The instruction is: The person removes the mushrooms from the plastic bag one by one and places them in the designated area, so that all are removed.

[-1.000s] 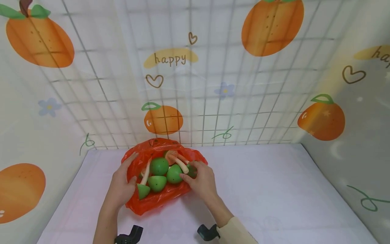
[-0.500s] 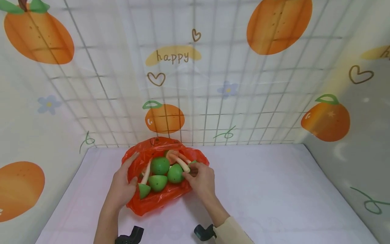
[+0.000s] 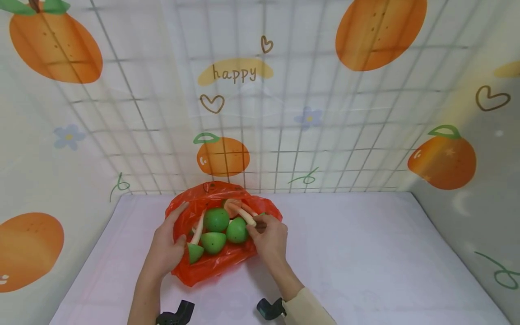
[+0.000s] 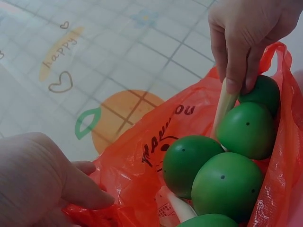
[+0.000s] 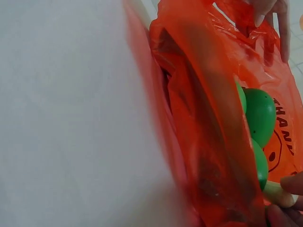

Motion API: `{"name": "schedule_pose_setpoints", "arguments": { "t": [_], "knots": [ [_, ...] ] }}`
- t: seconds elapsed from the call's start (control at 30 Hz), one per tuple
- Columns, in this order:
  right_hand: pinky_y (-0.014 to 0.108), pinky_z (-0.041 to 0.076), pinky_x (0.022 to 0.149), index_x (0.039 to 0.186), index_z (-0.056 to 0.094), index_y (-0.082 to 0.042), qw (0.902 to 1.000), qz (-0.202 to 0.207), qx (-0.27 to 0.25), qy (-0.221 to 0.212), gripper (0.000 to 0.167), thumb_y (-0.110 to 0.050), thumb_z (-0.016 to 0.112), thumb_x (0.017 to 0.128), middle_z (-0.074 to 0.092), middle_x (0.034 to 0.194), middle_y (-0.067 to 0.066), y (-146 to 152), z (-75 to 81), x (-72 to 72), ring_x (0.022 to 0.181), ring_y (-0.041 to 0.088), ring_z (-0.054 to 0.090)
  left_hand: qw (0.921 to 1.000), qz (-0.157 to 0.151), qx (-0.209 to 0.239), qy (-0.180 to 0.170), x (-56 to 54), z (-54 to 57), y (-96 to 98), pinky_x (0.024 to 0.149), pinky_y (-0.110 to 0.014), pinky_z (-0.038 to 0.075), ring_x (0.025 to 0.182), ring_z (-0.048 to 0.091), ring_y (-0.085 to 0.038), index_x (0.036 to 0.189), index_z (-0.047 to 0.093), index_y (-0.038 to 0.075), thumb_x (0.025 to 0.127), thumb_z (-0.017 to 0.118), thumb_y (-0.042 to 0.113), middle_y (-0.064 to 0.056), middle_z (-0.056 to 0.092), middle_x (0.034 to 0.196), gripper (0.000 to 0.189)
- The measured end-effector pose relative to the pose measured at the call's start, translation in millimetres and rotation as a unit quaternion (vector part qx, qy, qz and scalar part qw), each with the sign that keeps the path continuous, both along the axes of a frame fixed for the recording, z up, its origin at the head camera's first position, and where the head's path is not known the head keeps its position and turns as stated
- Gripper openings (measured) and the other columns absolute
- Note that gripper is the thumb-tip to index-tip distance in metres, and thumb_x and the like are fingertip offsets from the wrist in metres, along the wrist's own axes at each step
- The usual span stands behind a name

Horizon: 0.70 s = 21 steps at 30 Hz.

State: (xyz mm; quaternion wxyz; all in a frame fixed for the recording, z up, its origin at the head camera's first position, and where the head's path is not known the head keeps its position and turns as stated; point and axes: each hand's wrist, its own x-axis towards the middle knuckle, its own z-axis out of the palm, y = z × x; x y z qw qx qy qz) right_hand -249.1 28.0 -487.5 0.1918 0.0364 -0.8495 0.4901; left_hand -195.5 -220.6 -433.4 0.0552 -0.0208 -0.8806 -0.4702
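An orange-red plastic bag (image 3: 211,266) lies open on the white table, holding several green toy mushrooms (image 3: 216,220) with cream stems. My left hand (image 3: 164,246) grips the bag's left edge (image 4: 118,198), thumb inside and fingers outside. My right hand (image 3: 268,234) pinches the cream stem (image 3: 243,215) of one mushroom at the bag's right side. In the left wrist view those fingers (image 4: 236,66) close on the stem (image 4: 223,106) above the green caps (image 4: 246,130). The right wrist view shows the bag's wall (image 5: 208,123) and a green cap (image 5: 259,113) inside.
The white table (image 3: 365,253) stretches to the right of the bag. Walls covered with an orange-fruit print over a wire grid (image 3: 284,135) close in the back and both sides. Black wrist camera mounts (image 3: 178,312) show at the bottom edge.
My right hand has moved from the green cap at the bag's right up to the cream stem and now pinches it. The left hand keeps its hold on the bag.
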Motion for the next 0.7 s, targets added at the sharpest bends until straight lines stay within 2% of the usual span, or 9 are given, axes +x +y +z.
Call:
{"name": "schedule_pose_setpoints", "arguments": {
  "t": [0.2,0.37,0.7],
  "knots": [
    [0.038,0.065,0.072,0.1,0.082,0.001,0.9984,-0.012,-0.017,0.052,0.019,-0.003,0.088,0.083,0.078,0.09,0.009,1.6,-4.7,-2.2,0.075,0.022,0.077,1.0,0.001,-0.001,-0.001,0.3,0.6,1.6,0.111,-0.058,0.044,0.152,0.034,-0.039,0.165,0.034,0.02,0.095,0.055,-0.012,-0.011,0.038,0.166,0.079],
    [0.039,0.066,0.071,0.102,0.082,0.002,0.9957,-0.014,-0.05,0.077,0.019,0.0,0.086,0.084,0.078,0.093,0.012,2.8,-7.1,-1.6,0.075,0.024,0.077,1.0,0.001,-0.003,-0.004,0.8,0.3,2.2,0.112,-0.059,0.044,0.153,0.032,-0.04,0.165,0.034,0.02,0.095,0.055,-0.011,-0.011,0.037,0.166,0.08],
    [0.043,0.065,0.069,0.102,0.081,0.003,0.9841,-0.013,-0.115,0.134,0.02,0.004,0.086,0.082,0.077,0.089,0.012,5.4,-6.5,-4.2,0.073,0.026,0.077,1.0,-0.005,-0.007,0.004,0.8,-0.8,1.2,0.111,-0.059,0.044,0.152,0.033,-0.04,0.165,0.034,0.02,0.094,0.056,-0.011,-0.01,0.038,0.166,0.08]
  ]
}}
